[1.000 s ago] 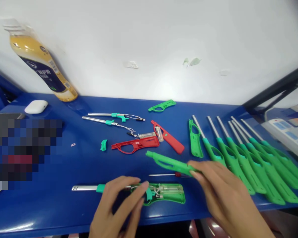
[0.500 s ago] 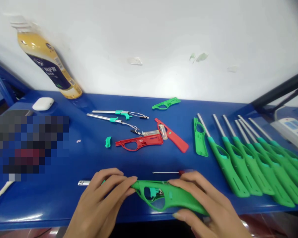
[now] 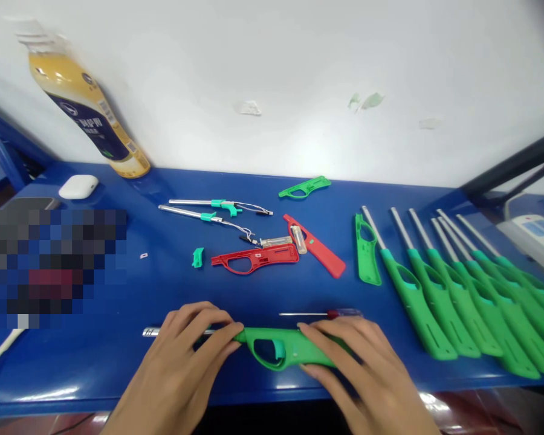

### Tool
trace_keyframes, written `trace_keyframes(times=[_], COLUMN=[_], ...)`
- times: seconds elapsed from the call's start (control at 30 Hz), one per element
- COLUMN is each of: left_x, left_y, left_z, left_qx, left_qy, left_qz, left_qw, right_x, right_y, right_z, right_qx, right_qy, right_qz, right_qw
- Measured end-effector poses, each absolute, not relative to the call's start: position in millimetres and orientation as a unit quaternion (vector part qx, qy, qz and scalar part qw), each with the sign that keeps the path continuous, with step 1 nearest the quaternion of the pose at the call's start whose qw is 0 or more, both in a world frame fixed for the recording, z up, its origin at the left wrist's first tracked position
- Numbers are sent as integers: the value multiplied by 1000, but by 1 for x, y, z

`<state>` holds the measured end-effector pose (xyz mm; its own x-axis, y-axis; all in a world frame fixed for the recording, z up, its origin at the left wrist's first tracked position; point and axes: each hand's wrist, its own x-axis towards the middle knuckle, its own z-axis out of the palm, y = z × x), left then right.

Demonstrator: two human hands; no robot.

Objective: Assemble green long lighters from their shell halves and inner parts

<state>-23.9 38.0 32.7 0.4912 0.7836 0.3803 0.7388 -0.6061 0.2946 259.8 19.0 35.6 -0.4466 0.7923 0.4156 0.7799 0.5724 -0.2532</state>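
Note:
Near the front edge of the table, a green long-nose gas lighter [image 3: 294, 347] lies crosswise between my hands. My left hand [image 3: 185, 344] is closed round its neck, and the metal tube's tip pokes out to the left. My right hand [image 3: 358, 356] grips the handle, thumb below and fingers above, hiding the rear end. A teal trigger shows inside the finger loop, and the shell's upper edge looks closed. Just behind the right hand lies a screwdriver [image 3: 317, 313] with a red handle.
Red shell halves [image 3: 258, 258] [image 3: 321, 251], metal tubes with wires [image 3: 194, 202], a teal trigger [image 3: 198, 257] and green shell halves [image 3: 304, 188] [image 3: 367, 251] lie further back. Several green lighters [image 3: 421, 302] line the right. A yellow bottle [image 3: 90, 115] and a white earphone case [image 3: 78, 186] stand left.
The lighter's shell has gone from gaping, with wires visible in the finger loop, to closed along the loop. My right hand has shifted slightly left along the handle.

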Motion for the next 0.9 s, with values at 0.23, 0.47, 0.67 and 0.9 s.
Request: trace_keyframes(times=[0.23,0.47,0.67,0.9], left_x=[-23,-18,-21,-20], left_y=[37,41,40,38], left_z=[29,34,34,33], left_qx=[860,875,872,867], left_qy=[448,424,431,440], left_qz=[241,232,230,232], left_qw=[39,2,-8,6], right_x=[258,259,256,255], right_y=[17,16,15,16], right_z=[36,33,35,34], right_qx=[-457,-465,-466,-466], right_qy=[-857,-854,-854,-851], right_qz=[14,20,18,21], right_qw=[236,233,232,243])
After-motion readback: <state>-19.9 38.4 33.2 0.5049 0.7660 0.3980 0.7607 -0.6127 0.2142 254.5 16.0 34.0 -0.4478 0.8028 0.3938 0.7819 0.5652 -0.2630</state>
